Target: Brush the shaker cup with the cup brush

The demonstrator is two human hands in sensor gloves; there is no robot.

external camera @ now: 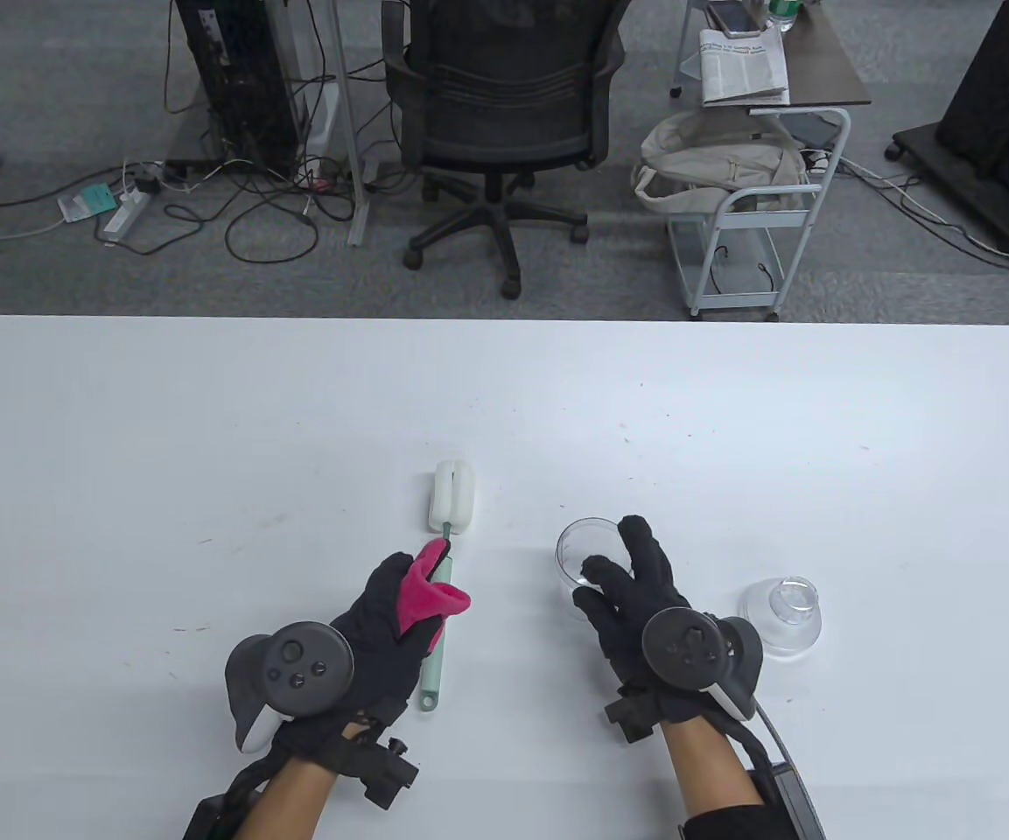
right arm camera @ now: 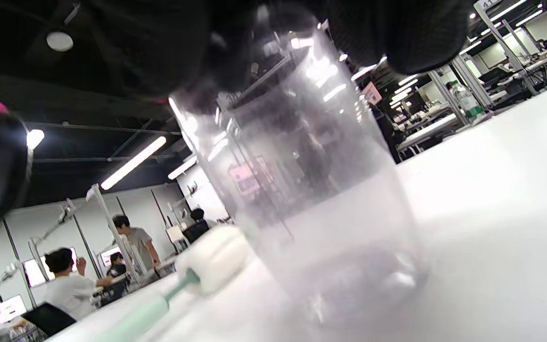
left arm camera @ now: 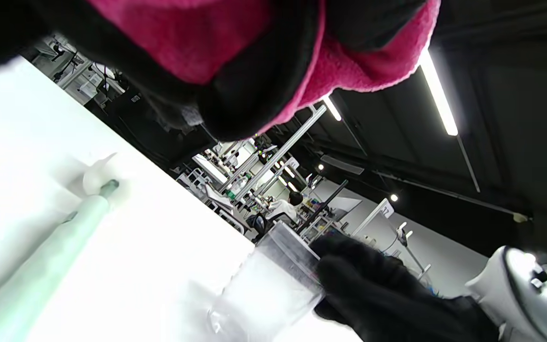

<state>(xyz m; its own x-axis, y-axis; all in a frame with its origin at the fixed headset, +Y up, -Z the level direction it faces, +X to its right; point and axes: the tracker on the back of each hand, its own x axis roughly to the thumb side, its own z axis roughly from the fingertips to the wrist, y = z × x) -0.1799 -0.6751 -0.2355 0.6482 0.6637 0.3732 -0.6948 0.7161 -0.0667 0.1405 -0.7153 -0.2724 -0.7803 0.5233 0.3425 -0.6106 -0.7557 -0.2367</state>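
The cup brush lies on the white table (external camera: pixel 206 455), white sponge head (external camera: pixel 453 497) pointing away, pale green handle (external camera: pixel 430 674) toward me. My left hand (external camera: pixel 421 586), in a black and pink glove, is over the middle of the handle. In the left wrist view its fingers (left arm camera: pixel 254 57) hang above the handle (left arm camera: pixel 41 266) without closing on it. The clear shaker cup (external camera: pixel 576 547) stands upright to the right of the brush. My right hand (external camera: pixel 618 569) holds it at the rim, with fingers (right arm camera: pixel 397 33) on both sides of the cup (right arm camera: pixel 316 199).
A clear domed lid (external camera: pixel 781 612) sits on the table to the right of my right hand. Beyond the table's far edge are an office chair (external camera: pixel 504 105), a small cart (external camera: pixel 749 219) and cables on the floor.
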